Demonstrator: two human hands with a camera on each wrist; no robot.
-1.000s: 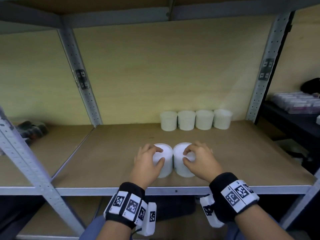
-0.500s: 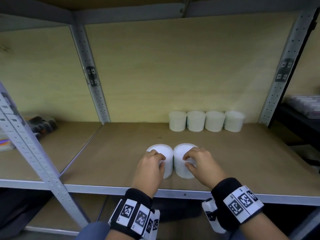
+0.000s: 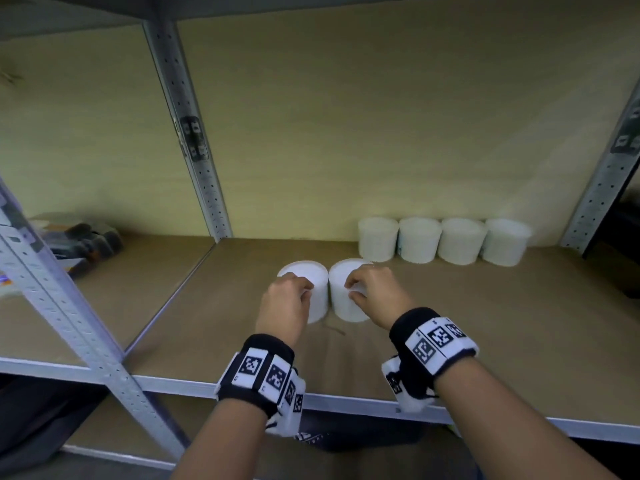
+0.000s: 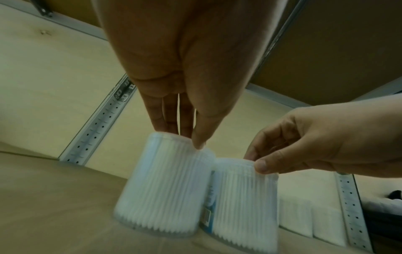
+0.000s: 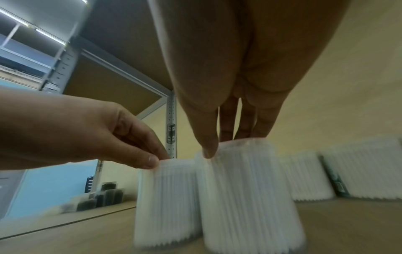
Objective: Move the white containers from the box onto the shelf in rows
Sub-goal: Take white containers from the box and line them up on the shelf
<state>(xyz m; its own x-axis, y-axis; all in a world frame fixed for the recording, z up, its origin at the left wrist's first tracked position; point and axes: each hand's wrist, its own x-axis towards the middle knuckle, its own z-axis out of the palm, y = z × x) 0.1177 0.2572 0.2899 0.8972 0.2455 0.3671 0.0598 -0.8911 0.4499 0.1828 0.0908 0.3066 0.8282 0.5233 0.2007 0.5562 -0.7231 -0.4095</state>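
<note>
Two white ribbed containers stand side by side mid-shelf: the left container [image 3: 313, 277] [image 4: 161, 189] [image 5: 165, 197] and the right container [image 3: 341, 299] [image 4: 245, 197] [image 5: 245, 197]. My left hand [image 3: 306, 289] [image 4: 185, 138] pinches the top rim of the left one, thumb in front, fingers behind. In the same way my right hand [image 3: 351, 289] [image 5: 226, 142] pinches the rim of the right one. Behind them to the right, a row of several white containers [image 3: 440, 240] lines the back wall. The box is out of view.
The brown shelf board [image 3: 485, 323] has bare room left of the back row and in front of it. Grey perforated uprights stand at the back left [image 3: 194, 150], front left [image 3: 69, 323] and right [image 3: 602, 188]. Dark packages [image 3: 83, 237] lie in the left bay.
Both hands have moved the two containers deeper into the shelf, closer to the back row. The grips have shifted up to the top rims.
</note>
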